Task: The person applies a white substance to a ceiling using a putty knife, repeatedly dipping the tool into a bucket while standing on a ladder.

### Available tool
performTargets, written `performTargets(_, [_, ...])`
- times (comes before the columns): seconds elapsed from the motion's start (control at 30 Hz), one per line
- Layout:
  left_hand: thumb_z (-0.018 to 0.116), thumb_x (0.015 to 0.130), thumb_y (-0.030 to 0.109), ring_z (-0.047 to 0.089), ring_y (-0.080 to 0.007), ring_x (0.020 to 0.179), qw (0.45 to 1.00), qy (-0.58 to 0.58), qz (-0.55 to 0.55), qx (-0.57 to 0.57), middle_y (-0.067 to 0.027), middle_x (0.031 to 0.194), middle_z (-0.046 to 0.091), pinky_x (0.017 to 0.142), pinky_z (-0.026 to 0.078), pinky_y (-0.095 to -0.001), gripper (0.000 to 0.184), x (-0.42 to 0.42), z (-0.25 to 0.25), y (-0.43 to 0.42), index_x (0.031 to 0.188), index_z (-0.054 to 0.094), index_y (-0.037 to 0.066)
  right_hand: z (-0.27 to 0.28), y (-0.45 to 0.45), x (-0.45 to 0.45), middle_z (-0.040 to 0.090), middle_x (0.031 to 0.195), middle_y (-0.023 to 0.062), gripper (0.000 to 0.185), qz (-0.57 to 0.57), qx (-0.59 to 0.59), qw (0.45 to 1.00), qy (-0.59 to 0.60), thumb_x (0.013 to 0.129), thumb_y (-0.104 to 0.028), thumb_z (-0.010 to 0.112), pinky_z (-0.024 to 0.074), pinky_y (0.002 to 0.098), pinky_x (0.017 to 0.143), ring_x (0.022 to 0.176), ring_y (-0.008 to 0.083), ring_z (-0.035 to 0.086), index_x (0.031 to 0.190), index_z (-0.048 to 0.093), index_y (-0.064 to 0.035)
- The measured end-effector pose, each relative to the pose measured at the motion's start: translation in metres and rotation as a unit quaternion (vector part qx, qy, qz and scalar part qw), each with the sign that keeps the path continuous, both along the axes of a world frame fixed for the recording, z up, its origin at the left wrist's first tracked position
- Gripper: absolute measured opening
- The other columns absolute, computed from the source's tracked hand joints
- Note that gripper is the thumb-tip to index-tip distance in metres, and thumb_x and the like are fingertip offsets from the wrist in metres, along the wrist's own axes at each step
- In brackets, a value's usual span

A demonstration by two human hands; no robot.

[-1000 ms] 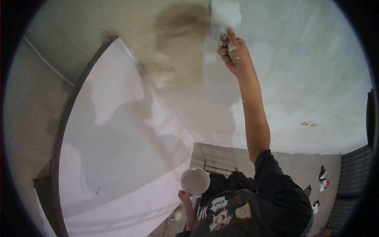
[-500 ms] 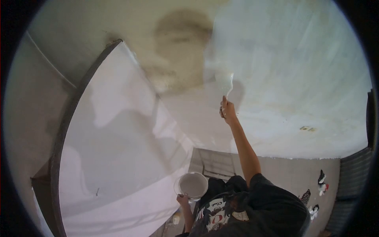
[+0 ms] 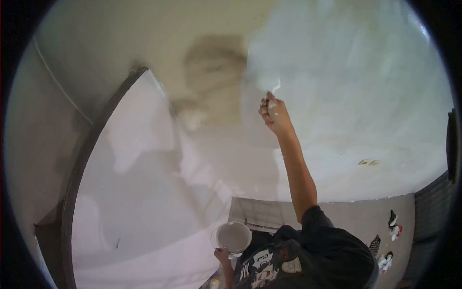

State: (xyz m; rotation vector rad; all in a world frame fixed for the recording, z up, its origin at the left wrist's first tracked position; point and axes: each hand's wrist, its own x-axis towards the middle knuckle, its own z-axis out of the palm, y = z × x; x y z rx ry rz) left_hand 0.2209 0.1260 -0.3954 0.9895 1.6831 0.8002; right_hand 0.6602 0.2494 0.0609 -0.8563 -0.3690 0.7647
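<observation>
My right hand (image 3: 275, 113) is raised on the outstretched arm, fingers closed around a pale paintbrush (image 3: 275, 85). The brush's head blends into the whitish coat on the wall (image 3: 332, 82), so I cannot tell exactly where it touches. To its left lies a yellowish, uncoated patch of wall (image 3: 216, 106) crossed by my shadow. Low down, in front of my body, my left hand (image 3: 222, 255) grips the rim of a round white bucket (image 3: 215, 237) holding a pale grey-white liquid.
A white side wall (image 3: 139, 207) with a dark curved edge (image 3: 79, 168) stands on the left. An electrical outlet (image 3: 368, 162) is set into the wall at right. Several black and white items (image 3: 385, 261) lie on the floor (image 3: 346, 216) near a corrugated dark panel (image 3: 433, 226).
My right hand has moved up and slightly left with the paintbrush. The bucket in my left hand sits slightly lower in view, and the view has shifted a little.
</observation>
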Motion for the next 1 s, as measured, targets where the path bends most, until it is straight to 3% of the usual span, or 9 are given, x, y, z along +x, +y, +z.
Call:
performTargets(0.07, [0.061,0.058,-0.001,0.045,-0.0147,0.041,0.999,-0.018,0.030,0.006,-0.0061,0.053,0.043,0.034,0.039,-0.0274,0.023,0.003,0.002,-0.001,0.058,0.038,0.000,0.026,0.001,0.000,0.038,0.056,0.0017,0.030,-0.008,0.021,0.999,-0.032,0.085,-0.028,0.041,0.0205,0.0190,0.031,0.043,0.0090,0.036,0.066,0.038,-0.0052])
performTargets(0.23, [0.062,0.058,0.002,0.046,-0.0155,0.046,1.000,-0.030,0.002,0.005,-0.0055,0.055,0.043,0.041,0.040,-0.0308,0.024,-0.006,-0.017,-0.003,0.057,0.038,0.002,0.048,0.000,-0.017,0.033,0.051,-0.0019,0.035,-0.102,-0.023,0.983,-0.153,0.087,-0.032,0.037,0.0182,0.0187,0.029,0.037,0.0051,0.029,0.062,0.038,-0.0071])
performTargets(0.43, [0.063,0.055,0.006,0.042,-0.0158,0.049,0.997,0.065,-0.034,0.040,-0.0072,0.054,0.044,0.045,0.037,-0.0323,0.023,-0.016,-0.045,-0.003,0.058,0.041,-0.002,-0.046,0.018,0.026,0.028,0.040,-0.0033,0.041,-0.193,-0.116,0.916,-0.333,0.088,-0.036,0.033,0.0211,0.0226,0.028,0.030,0.0065,0.028,0.058,0.035,-0.0078])
performTargets(0.53, [0.062,0.055,0.008,0.044,-0.0187,0.049,0.989,0.119,-0.068,0.048,-0.0093,0.053,0.046,0.046,0.038,-0.0343,0.023,-0.004,-0.032,0.004,0.059,0.044,-0.004,-0.091,0.005,0.026,0.030,0.040,-0.0027,0.041,-0.108,-0.157,0.952,-0.241,0.086,-0.039,0.035,0.0209,0.0220,0.027,0.029,0.0067,0.028,0.060,0.037,-0.0077])
performTargets(0.67, [0.062,0.054,0.012,0.051,-0.0289,0.051,0.976,0.165,-0.132,0.044,-0.0153,0.053,0.051,0.049,0.039,-0.0385,0.023,0.017,0.050,0.001,0.056,0.047,-0.005,-0.160,-0.012,0.021,0.032,0.041,-0.0021,0.042,-0.059,-0.232,0.952,-0.192,0.084,-0.043,0.038,0.0223,0.0212,0.027,0.029,0.0078,0.029,0.062,0.040,-0.0072])
performTargets(0.73, [0.063,0.052,0.014,0.053,-0.0337,0.054,0.961,0.217,-0.164,0.053,-0.0180,0.054,0.052,0.050,0.040,-0.0399,0.025,0.010,0.019,0.005,0.054,0.048,-0.005,-0.180,-0.020,0.008,0.034,0.043,-0.0010,0.041,-0.031,-0.221,0.968,-0.116,0.084,-0.041,0.039,0.0222,0.0215,0.027,0.031,0.0088,0.031,0.062,0.039,-0.0070])
performTargets(0.87, [0.063,0.052,0.018,0.053,-0.0376,0.055,0.944,0.264,-0.183,0.069,-0.0210,0.054,0.052,0.051,0.041,-0.0410,0.027,0.007,-0.001,0.008,0.051,0.049,-0.006,-0.169,-0.006,0.002,0.036,0.049,0.0016,0.036,0.027,-0.165,0.983,0.075,0.084,-0.035,0.041,0.0232,0.0215,0.028,0.036,0.0102,0.035,0.062,0.039,-0.0066])
performTargets(0.97, [0.064,0.053,0.020,0.054,-0.0346,0.052,0.957,0.234,-0.152,0.073,-0.0196,0.052,0.052,0.051,0.043,-0.0403,0.030,-0.003,-0.056,0.010,0.051,0.050,-0.006,-0.123,0.007,0.000,0.039,0.052,0.0027,0.031,0.003,-0.105,0.993,-0.045,0.085,-0.028,0.041,0.0250,0.0207,0.029,0.038,0.0109,0.037,0.063,0.039,-0.0066])
performTargets(1.0, [0.064,0.053,0.021,0.054,-0.0336,0.051,0.954,0.245,-0.163,0.064,-0.0192,0.051,0.053,0.051,0.043,-0.0399,0.031,0.000,-0.038,0.008,0.051,0.051,-0.007,-0.103,0.013,0.000,0.037,0.051,0.0030,0.032,-0.011,-0.073,0.997,-0.030,0.086,-0.026,0.038,0.0239,0.0224,0.030,0.037,0.0116,0.035,0.061,0.037,-0.0063])
